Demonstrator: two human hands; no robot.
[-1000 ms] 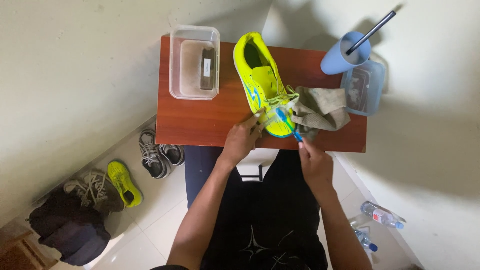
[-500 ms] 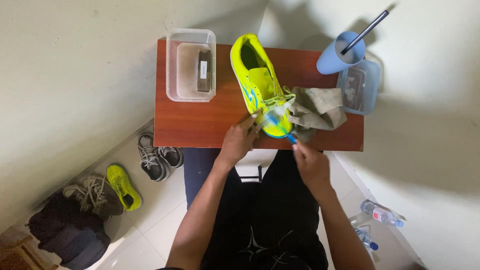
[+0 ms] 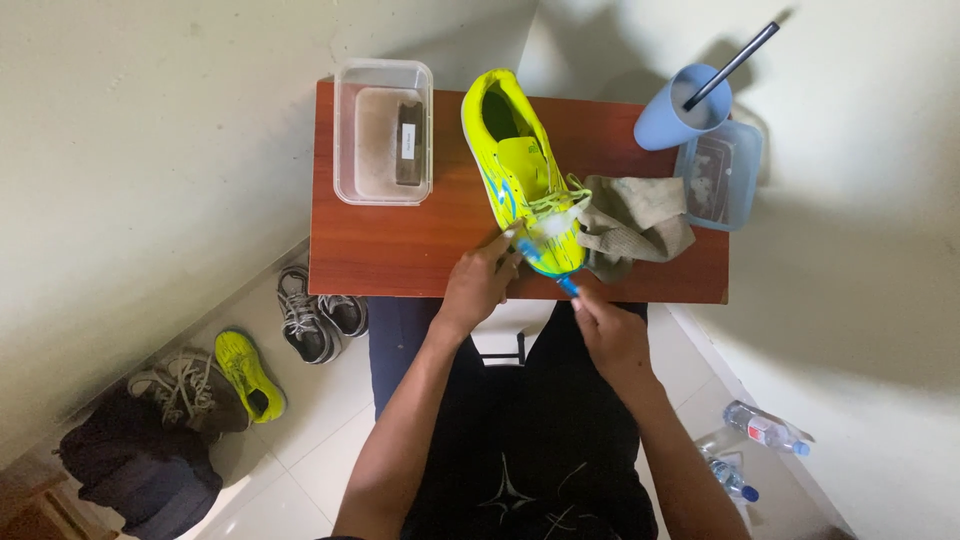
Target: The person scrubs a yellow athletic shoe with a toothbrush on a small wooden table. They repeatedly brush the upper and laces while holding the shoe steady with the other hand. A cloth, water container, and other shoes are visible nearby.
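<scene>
A person is scrubbing the toe of a neon yellow shoe lying on a reddish counter. The left hand is steadying the toe with curled fingers, while the right hand is closing around a blue brush. The shoe's long axis is running away from the person, toe nearest, heel tilting slightly left. Cleaning seems to be midway; a grey cloth is waiting beside it.
</scene>
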